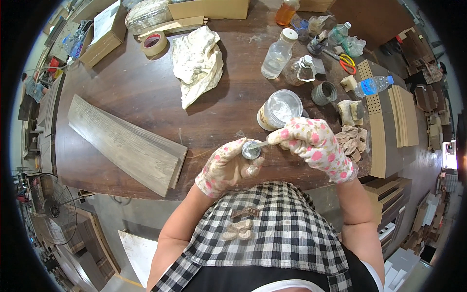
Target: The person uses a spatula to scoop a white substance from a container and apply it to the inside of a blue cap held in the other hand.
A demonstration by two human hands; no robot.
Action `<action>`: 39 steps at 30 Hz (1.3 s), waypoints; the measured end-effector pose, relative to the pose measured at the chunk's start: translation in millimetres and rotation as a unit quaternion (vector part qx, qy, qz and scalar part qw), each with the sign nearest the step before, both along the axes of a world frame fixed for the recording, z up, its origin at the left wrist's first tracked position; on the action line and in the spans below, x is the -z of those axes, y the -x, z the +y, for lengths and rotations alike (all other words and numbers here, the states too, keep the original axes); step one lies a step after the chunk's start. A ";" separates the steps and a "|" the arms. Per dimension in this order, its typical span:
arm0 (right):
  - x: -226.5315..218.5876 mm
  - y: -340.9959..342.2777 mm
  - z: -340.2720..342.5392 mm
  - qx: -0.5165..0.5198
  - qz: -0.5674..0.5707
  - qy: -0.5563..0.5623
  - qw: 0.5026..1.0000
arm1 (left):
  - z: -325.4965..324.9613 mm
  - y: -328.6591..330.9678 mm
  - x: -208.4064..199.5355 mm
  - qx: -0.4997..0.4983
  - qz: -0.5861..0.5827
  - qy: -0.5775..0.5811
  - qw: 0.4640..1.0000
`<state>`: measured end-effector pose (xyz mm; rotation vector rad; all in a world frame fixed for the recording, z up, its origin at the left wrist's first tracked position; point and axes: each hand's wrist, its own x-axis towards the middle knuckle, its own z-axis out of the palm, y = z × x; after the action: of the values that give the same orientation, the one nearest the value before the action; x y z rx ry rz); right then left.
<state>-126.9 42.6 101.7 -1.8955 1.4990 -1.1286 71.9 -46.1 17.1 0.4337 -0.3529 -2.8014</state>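
My left hand point(219, 170), in a floral glove, holds a small round cup point(251, 152) with pale grey-white stuff in it, near the table's front edge. My right hand point(314, 146), gloved alike, is closed on the end of a thin flat stick point(261, 144). The stick's other end dips into the cup. Just beyond my right hand stands an uncapped, clear plastic tub point(262, 117) with white material inside. Two long grey wood-grain boards point(124, 146) lie at the left, one partly over the other.
A crumpled stained cloth point(197, 63) and a tape roll point(154, 44) lie farther back. Bottles point(279, 53), a dark open jar point(324, 92) and orange-handled scissors point(347, 63) crowd the right. A cardboard box point(103, 46) sits far left; a fan point(52, 208) stands beyond the table's left end.
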 end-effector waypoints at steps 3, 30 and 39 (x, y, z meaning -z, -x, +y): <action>-7.6 0.7 -0.7 -0.020 0.046 -0.068 0.996 | -8.8 -1.7 10.0 0.024 0.042 0.008 0.999; 3.8 -7.0 3.2 0.080 0.232 0.015 0.969 | -15.2 9.7 -4.6 -0.014 -0.067 0.148 0.987; 3.9 -10.8 3.2 0.088 0.209 0.028 0.973 | -17.4 10.5 -5.3 0.001 -0.062 0.149 0.987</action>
<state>-116.1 45.8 97.8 -2.1704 1.9102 -0.8837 61.4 -63.4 22.4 0.5362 -0.7863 -2.6671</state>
